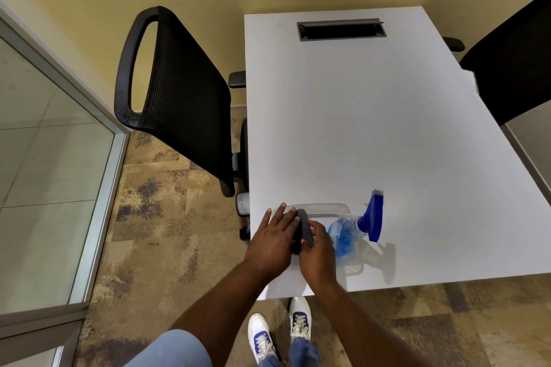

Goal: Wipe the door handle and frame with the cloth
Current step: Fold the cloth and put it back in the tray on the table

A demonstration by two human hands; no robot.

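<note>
A person stands at the near edge of a white surface, both bare forearms reaching forward and down from the bottom of the view. Between the 2 hands lies a dark folded cloth, its long axis running away from the person, near the surface's front left corner. The left hand lies palm down with fingers spread flat, touching the cloth's left side. The right hand curls its fingers over the cloth's right side, gripping it. Just right of the hands stands a clear spray bottle of blue liquid, blue nozzle pointing away. A black mesh chair stands left of the surface.
</note>
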